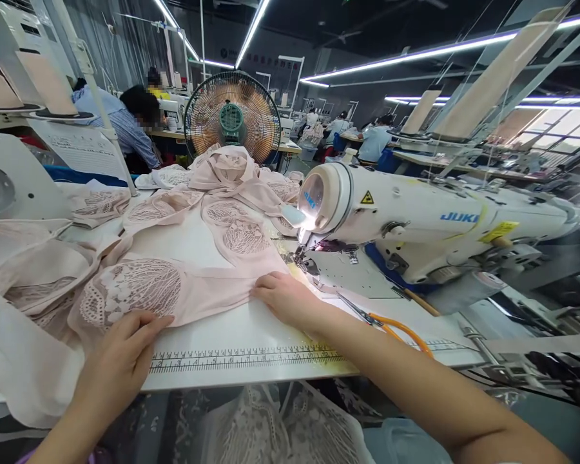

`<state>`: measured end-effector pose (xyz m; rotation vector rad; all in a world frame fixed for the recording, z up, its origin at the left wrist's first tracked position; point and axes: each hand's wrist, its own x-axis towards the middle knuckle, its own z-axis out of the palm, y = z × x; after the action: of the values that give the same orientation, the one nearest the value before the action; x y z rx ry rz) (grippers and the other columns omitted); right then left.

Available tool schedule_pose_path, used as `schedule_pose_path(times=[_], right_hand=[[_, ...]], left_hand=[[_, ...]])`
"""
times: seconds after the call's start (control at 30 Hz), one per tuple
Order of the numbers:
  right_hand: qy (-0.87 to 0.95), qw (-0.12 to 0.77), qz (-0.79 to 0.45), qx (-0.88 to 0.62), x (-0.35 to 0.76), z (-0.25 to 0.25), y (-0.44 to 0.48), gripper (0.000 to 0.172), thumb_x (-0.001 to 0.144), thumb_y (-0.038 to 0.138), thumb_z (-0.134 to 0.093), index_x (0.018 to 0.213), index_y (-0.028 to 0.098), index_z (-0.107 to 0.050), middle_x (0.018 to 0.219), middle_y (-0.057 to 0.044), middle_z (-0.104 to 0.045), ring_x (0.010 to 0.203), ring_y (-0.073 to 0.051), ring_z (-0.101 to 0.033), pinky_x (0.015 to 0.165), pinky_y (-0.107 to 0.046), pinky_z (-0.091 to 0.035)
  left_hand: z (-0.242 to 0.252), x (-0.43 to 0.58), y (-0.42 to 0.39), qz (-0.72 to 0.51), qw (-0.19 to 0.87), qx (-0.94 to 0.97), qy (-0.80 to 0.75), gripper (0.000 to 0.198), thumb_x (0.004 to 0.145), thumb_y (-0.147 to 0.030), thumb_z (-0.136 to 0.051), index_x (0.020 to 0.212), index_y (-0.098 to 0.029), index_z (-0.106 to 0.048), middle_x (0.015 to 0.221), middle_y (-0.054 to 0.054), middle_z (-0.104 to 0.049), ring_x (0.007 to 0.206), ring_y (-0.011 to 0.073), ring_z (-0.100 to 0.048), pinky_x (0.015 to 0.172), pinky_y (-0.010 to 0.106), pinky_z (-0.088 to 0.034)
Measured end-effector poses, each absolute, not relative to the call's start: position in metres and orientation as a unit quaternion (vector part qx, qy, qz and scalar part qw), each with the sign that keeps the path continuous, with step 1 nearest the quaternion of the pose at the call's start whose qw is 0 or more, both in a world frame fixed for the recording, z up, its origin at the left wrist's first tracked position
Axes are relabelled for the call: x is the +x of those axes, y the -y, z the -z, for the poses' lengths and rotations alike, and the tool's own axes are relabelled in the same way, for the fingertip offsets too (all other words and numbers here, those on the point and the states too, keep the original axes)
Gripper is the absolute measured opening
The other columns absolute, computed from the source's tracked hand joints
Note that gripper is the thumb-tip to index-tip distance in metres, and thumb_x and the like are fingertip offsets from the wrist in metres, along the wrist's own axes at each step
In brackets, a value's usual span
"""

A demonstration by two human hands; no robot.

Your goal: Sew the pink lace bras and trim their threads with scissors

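A pale pink lace bra (207,293) lies stretched across the white table in front of me. My left hand (130,338) pinches its lower edge beside a lace cup (145,287), thumb and fingers together. Farther right, my right hand (283,296) grips the end of the bra's wing with bent fingers, just left of the sewing machine's needle area (302,254). The fabric between both hands looks fairly taut. Another lace cup piece (239,232) lies behind it, reaching toward the lit presser foot.
Orange-handled scissors (386,325) lie right of my right wrist. A white sewing machine (415,203) fills the right side. More bras (227,171) are heaped at the back before a large fan (232,119). A printed ruler (241,357) runs along the front edge. A co-worker (120,122) sits back left.
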<state>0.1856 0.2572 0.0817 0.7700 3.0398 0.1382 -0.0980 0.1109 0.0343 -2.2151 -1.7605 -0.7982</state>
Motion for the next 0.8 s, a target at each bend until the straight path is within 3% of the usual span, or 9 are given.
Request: schedule_pose_path(times=[0.13, 0.3, 0.5, 0.7, 0.8], right_hand=[[-0.957, 0.040, -0.081, 0.276, 0.179, -0.083, -0.259, 0.024, 0.083, 0.007, -0.045, 0.095, 0.013, -0.065, 0.088, -0.012, -0.063, 0.081, -0.021, -0.055, 0.072, -0.033, -0.037], [-0.960, 0.010, -0.046, 0.275, 0.192, -0.094, -0.240, 0.021, 0.077, 0.010, -0.049, 0.089, 0.015, -0.067, 0.085, -0.009, -0.064, 0.078, -0.020, -0.056, 0.070, -0.032, -0.038], [-0.979, -0.040, 0.029, 0.198, 0.195, -0.091, -0.231, 0.028, 0.083, 0.012, -0.048, 0.105, 0.014, -0.064, 0.108, -0.011, -0.064, 0.094, -0.020, -0.056, 0.083, -0.030, -0.041], [-0.979, 0.033, 0.005, 0.203, 0.197, -0.092, -0.218, 0.016, 0.085, 0.017, -0.048, 0.085, 0.014, -0.064, 0.080, -0.009, -0.064, 0.080, -0.021, -0.056, 0.075, -0.033, -0.042], [-0.978, -0.005, 0.024, 0.209, 0.201, -0.090, -0.216, 0.018, 0.085, 0.014, -0.048, 0.092, 0.014, -0.065, 0.092, -0.010, -0.065, 0.086, -0.020, -0.057, 0.078, -0.032, -0.042]], left_hand=[[-0.037, -0.094, -0.109, 0.276, 0.138, -0.743, 0.594, 0.030, 0.088, -0.017, -0.040, 0.113, -0.019, -0.058, 0.091, 0.006, -0.058, 0.082, 0.0204, -0.057, 0.065, 0.030, -0.045], [-0.038, -0.096, -0.107, 0.301, 0.149, -0.757, 0.560, 0.028, 0.084, -0.010, -0.044, 0.102, -0.023, -0.061, 0.087, 0.004, -0.051, 0.078, 0.0194, -0.053, 0.066, 0.032, -0.043], [-0.043, -0.097, -0.105, 0.321, 0.110, -0.782, 0.523, 0.021, 0.081, -0.009, -0.048, 0.090, -0.022, -0.063, 0.087, 0.004, -0.052, 0.078, 0.0185, -0.055, 0.065, 0.032, -0.046], [-0.051, -0.093, -0.107, 0.298, 0.099, -0.812, 0.492, 0.021, 0.079, -0.011, -0.050, 0.089, -0.023, -0.064, 0.102, 0.004, -0.068, 0.101, 0.0247, -0.058, 0.087, 0.041, -0.048], [-0.053, -0.094, -0.107, 0.300, 0.059, -0.824, 0.477, 0.023, 0.080, -0.011, -0.048, 0.094, -0.024, -0.062, 0.100, 0.001, -0.072, 0.103, 0.0213, -0.059, 0.088, 0.037, -0.050]])
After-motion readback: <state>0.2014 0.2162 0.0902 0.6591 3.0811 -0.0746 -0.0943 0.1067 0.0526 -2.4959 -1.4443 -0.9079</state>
